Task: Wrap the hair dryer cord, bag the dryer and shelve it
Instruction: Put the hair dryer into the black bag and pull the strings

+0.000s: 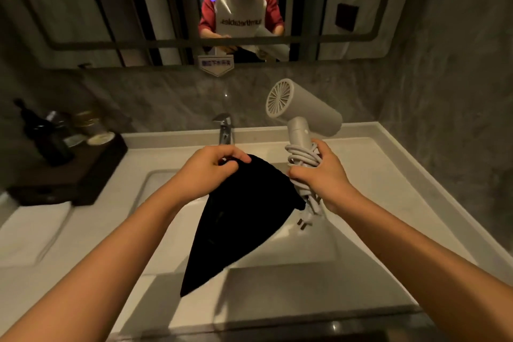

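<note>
A white hair dryer [302, 108] stands upright in the air above the sink, its round rear grille facing me. Its white cord [301, 155] is coiled around the handle, and the plug [304, 223] dangles below. My right hand [322, 178] grips the handle over the coils. My left hand [213, 166] pinches the top edge of a black cloth bag [241, 219], which hangs limp over the basin, just left of the dryer handle. The bag's mouth is bunched in my fingers.
A white sink basin [305, 255] with a chrome tap [224, 130] lies under my hands. A dark tray [69, 175] with bottles and cups sits on the counter at the left. A mirror [111, 8] above reflects a person in a red-sleeved top.
</note>
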